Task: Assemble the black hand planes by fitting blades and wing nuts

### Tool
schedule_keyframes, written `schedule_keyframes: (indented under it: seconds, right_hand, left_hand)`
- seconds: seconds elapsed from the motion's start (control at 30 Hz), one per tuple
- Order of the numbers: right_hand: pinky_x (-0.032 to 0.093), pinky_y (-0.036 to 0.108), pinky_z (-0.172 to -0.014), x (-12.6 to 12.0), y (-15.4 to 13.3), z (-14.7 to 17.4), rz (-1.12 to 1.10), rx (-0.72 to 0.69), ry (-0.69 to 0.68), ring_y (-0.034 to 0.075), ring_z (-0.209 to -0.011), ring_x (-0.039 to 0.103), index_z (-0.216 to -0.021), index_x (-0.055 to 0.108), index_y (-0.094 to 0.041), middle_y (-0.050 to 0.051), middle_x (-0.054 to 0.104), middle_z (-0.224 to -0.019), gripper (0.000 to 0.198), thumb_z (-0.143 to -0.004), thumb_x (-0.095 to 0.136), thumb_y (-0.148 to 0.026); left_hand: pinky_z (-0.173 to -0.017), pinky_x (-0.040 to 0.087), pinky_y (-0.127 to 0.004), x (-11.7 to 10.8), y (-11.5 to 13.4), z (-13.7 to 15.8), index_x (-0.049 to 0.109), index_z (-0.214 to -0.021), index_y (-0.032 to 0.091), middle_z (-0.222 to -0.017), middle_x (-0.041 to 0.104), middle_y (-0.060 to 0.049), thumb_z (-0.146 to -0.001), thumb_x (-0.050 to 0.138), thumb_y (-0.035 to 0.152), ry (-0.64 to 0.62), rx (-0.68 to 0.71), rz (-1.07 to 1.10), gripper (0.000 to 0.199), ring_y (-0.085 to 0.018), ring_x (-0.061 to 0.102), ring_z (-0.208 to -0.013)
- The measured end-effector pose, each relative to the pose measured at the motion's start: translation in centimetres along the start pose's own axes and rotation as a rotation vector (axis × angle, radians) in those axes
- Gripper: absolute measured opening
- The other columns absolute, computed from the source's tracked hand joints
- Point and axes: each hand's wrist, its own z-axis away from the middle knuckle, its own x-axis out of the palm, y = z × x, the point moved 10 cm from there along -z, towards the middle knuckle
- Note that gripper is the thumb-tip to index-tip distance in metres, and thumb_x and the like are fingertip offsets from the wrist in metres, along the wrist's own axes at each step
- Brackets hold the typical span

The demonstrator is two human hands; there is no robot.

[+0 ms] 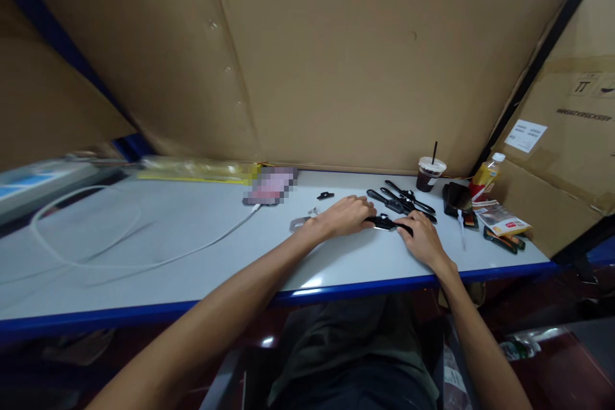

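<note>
Both hands (384, 225) clamped on a black part (384, 223) — dark drink in lidded cup (430, 174).

Cup (429, 174) behind tools (403, 200); table (192, 237) beneath

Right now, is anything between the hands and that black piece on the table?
No. The left hand and right hand both already touch the black part, one at each end. The other black parts lie just behind it, not in between.
</note>
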Motion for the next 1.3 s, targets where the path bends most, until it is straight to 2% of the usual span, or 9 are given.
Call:
schedule_keyframes:
  seconds: [0.17,0.23,0.33,0.4,0.7,1.07,1.3]
  right_hand:
    - [0.044,0.036,-0.097,0.1,-0.2,0.0,0.017,-0.005,-0.009,0.023,-0.105,0.058,-0.121,0.073,-0.025,0.007,0.064,-0.104,0.028,-0.097,0.058,-0.023]
    - [0.044,0.036,-0.097,0.1,-0.4,0.1,0.029,-0.015,-0.015,0.023,-0.106,0.057,-0.129,0.069,-0.025,0.008,0.063,-0.106,0.033,-0.098,0.057,-0.024]
    - [0.044,0.036,-0.097,0.5,-0.5,0.1,0.043,-0.039,-0.040,0.023,-0.105,0.056,-0.138,0.063,-0.025,0.009,0.062,-0.109,0.040,-0.099,0.054,-0.023]
    - [0.044,0.035,-0.096,0.8,-0.6,0.2,0.035,-0.056,-0.065,0.023,-0.104,0.056,-0.139,0.062,-0.025,0.009,0.061,-0.110,0.041,-0.100,0.052,-0.021]
    - [0.043,0.035,-0.096,1.3,-0.4,0.1,-0.027,-0.061,-0.115,0.022,-0.103,0.054,-0.143,0.058,-0.023,0.009,0.060,-0.110,0.044,-0.100,0.051,-0.019]
    - [0.043,0.035,-0.097,1.0,-0.3,0.1,-0.071,-0.054,-0.094,0.023,-0.105,0.056,-0.139,0.062,-0.023,0.008,0.060,-0.107,0.041,-0.099,0.053,-0.018]
    - [0.045,0.035,-0.095,0.7,-0.2,0.0,-0.080,-0.044,-0.050,0.023,-0.103,0.057,-0.136,0.064,-0.024,0.008,0.063,-0.106,0.041,-0.097,0.057,-0.018]
  left_hand:
    - [-0.083,0.045,-0.032,0.3,0.2,-0.1,0.070,-0.089,0.018,-0.088,0.069,-0.007,-0.095,0.060,0.028,-0.010,0.002,-0.031,0.015,-0.022,0.063,-0.091]
    - [-0.083,0.045,-0.033,0.3,0.2,-0.1,0.071,-0.100,0.018,-0.094,0.070,-0.007,-0.095,0.060,0.028,-0.006,0.002,-0.003,0.016,-0.022,0.063,-0.093]
    - [-0.083,0.046,-0.033,0.6,0.2,0.0,0.067,-0.121,0.021,-0.104,0.070,-0.007,-0.095,0.059,0.028,0.000,0.012,0.063,0.028,-0.022,0.064,-0.095]
    - [-0.083,0.046,-0.032,0.8,0.2,0.0,0.065,-0.126,0.023,-0.106,0.070,-0.006,-0.095,0.059,0.026,-0.008,0.026,0.095,0.031,-0.021,0.064,-0.096]
    - [-0.084,0.047,-0.033,1.1,0.0,-0.2,0.066,-0.121,0.021,-0.111,0.069,-0.007,-0.095,0.060,0.025,-0.054,0.005,0.190,0.027,-0.023,0.063,-0.103]
    - [-0.084,0.047,-0.033,1.8,-0.5,-0.2,0.065,-0.119,0.022,-0.116,0.068,-0.007,-0.095,0.058,0.026,-0.060,-0.013,0.217,0.026,-0.024,0.062,-0.108]
    - [-0.081,0.046,-0.032,1.2,-0.4,-0.1,0.065,-0.119,0.020,-0.114,0.068,-0.008,-0.094,0.060,0.026,-0.089,-0.064,0.181,0.026,-0.024,0.062,-0.105]
